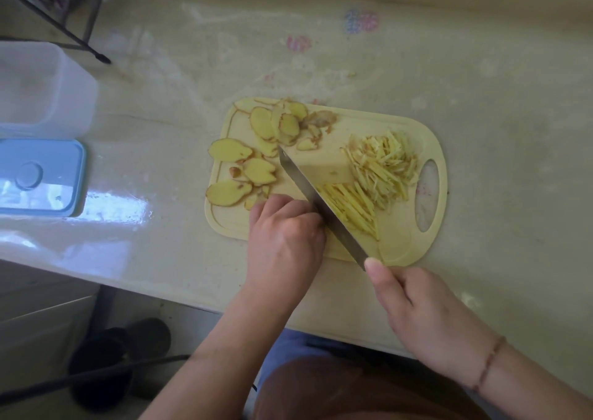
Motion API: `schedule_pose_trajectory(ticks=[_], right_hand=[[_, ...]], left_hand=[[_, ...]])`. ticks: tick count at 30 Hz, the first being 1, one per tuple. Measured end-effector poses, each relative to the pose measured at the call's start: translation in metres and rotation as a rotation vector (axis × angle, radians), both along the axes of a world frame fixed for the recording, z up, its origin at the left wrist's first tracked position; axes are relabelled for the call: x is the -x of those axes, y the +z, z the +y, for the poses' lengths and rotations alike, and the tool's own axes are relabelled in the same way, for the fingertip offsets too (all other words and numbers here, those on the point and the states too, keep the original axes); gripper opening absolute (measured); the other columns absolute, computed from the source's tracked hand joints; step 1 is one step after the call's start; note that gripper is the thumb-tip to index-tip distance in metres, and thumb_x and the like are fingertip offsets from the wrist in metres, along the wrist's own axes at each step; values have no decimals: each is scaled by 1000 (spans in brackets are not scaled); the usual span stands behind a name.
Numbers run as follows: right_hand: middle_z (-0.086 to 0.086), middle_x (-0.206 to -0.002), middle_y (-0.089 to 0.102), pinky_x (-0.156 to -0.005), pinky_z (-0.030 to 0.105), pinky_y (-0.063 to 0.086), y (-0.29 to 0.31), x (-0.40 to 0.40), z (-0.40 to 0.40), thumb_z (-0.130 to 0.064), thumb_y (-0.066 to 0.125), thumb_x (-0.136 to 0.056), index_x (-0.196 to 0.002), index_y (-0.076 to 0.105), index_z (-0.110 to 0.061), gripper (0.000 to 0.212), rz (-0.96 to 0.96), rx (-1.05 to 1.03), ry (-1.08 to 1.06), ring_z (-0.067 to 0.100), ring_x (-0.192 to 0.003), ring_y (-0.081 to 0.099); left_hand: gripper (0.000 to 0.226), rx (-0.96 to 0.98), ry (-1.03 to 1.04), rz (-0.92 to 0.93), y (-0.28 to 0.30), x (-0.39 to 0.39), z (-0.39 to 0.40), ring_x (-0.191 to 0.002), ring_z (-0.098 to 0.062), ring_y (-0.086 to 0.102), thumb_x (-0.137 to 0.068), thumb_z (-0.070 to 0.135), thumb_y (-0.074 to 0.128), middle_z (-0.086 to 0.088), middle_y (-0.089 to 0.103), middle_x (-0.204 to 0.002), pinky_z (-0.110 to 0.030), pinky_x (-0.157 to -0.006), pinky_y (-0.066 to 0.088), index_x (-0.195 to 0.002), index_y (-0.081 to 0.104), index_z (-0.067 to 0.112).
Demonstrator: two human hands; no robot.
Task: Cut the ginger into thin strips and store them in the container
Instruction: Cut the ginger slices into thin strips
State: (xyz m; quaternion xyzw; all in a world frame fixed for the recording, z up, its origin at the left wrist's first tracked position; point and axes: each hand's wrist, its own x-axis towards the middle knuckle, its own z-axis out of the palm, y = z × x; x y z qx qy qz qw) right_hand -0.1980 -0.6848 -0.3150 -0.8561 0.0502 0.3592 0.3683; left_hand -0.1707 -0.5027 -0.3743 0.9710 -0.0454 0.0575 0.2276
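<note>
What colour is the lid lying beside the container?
Light blue; the lid shows in the head view.

open counter [192, 150] between cutting board [398, 252] and container [45, 85]

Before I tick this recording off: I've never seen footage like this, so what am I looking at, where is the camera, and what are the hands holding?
There is no machine here. The single picture comes from a wide-angle camera worn on a person's head, looking down at their own hands over a counter.

On the counter lies a pale cutting board. Ginger slices sit on its far and left parts, and cut ginger strips are piled towards its handle hole.

The right hand grips the handle of a knife, whose blade slants across the board. The left hand, fingers curled, presses down right beside the blade; what lies under it is hidden.

At the left edge stand a clear container and, nearer, its blue lid, lying off it.
</note>
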Motion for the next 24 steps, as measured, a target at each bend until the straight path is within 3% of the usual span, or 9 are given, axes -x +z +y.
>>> schedule_pose_trajectory(ticks=[5,9,17,24], right_hand=[[-6,-41,33,-50,28,30,-1,-9,-3,-81,18,-83,-58,36,-15,72,23,-86,-36,9,-37,33],[-4,-45,32,-50,29,31,3,4,-14,-88,18,-72,-58,34,-16,75,34,-52,-34,9,-40,32],[-3,-45,41,-54,33,40,-3,10,-7,-86,15,-73,-54,40,-15,78,-20,-27,-12,9,-43,42],[0,-46,41,-56,37,41,3,11,-8,-85,18,-75,-57,39,-10,80,-29,-40,-37,9,-43,41]], left_hand=[[7,45,10,1,1,1,3,-83,-22,60,-72,13,74,11,73,-82,-31,-77,32,-73,78,19],[8,75,36,21,-3,4,5,-88,-20,59,-71,15,77,11,73,-86,-30,-79,30,-77,79,19],[7,38,63,18,0,5,2,-90,-25,58,-72,18,77,10,73,-87,-34,-77,28,-77,80,21],[4,61,77,37,-2,8,4,-94,-20,52,-74,17,77,10,71,-88,-35,-78,30,-76,79,20]])
